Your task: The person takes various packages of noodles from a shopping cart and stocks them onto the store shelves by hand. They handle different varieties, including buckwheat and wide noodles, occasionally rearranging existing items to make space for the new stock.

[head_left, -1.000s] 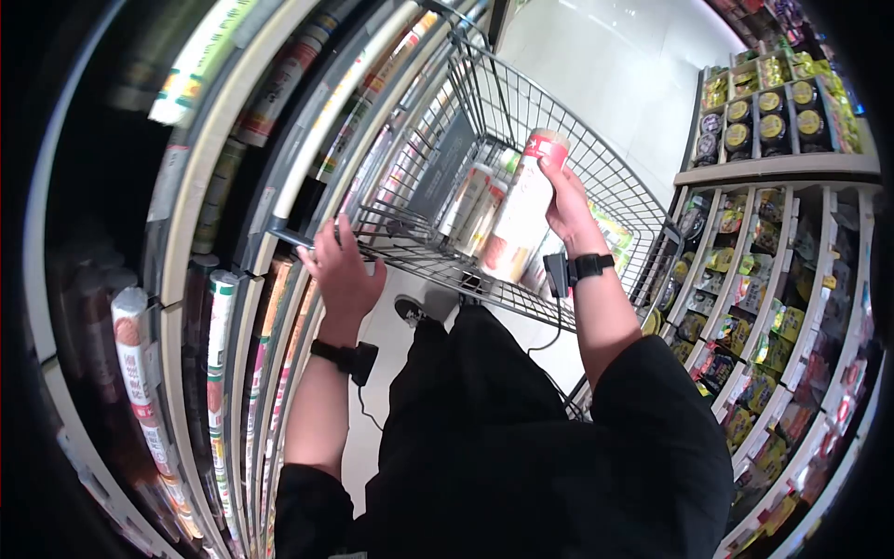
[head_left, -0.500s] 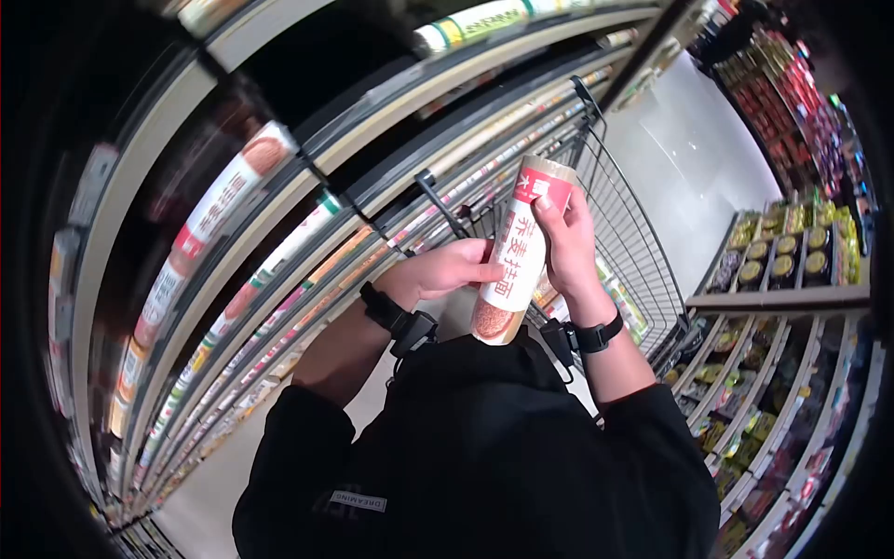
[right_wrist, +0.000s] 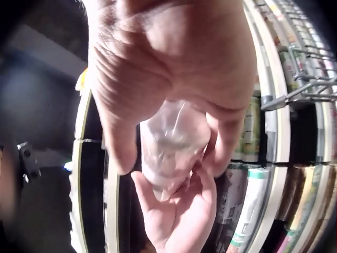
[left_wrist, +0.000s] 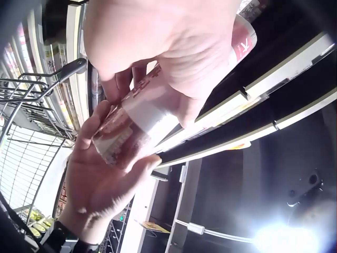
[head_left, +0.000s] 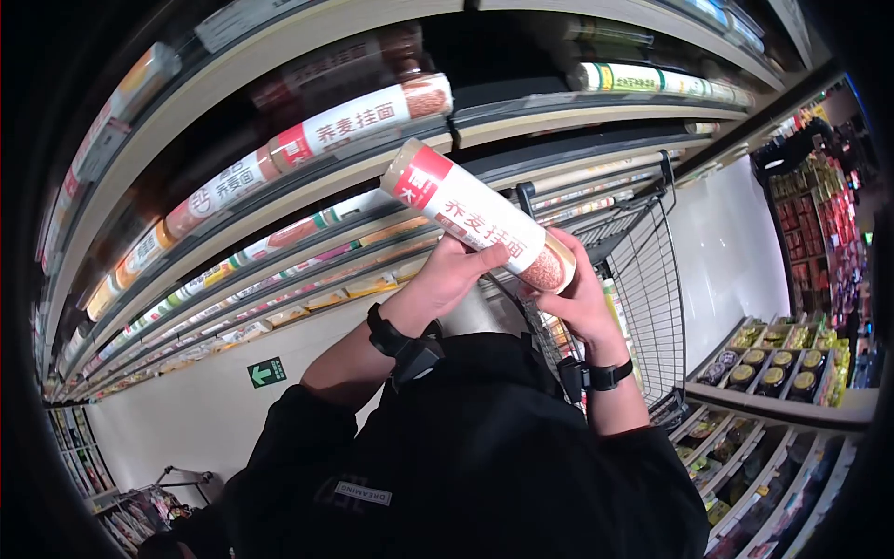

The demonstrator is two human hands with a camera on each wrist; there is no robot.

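Note:
A long round pack of noodles (head_left: 475,224), white with a red band and red characters, is held up in front of the shelves. It is tilted, its red-banded end up and to the left, its clear end low on the right. My left hand (head_left: 452,273) grips its middle from below, and my right hand (head_left: 566,296) cups the clear lower end. In the left wrist view the left hand (left_wrist: 168,47) wraps the pack (left_wrist: 137,121) above the right hand (left_wrist: 100,184). The right wrist view looks past the right hand (right_wrist: 168,68) at the pack's clear end (right_wrist: 168,147).
Similar noodle packs (head_left: 345,126) lie in rows on the curved shelves (head_left: 279,196) just behind the held one. A wire shopping cart (head_left: 643,279) stands to the right, close to my body. Jars and packets fill a shelf unit (head_left: 773,373) at the lower right.
My left hand left the cart handle and took hold of the pack. The pack went from upright over the cart to tilted up toward the shelf. The head view swung up to the shelves.

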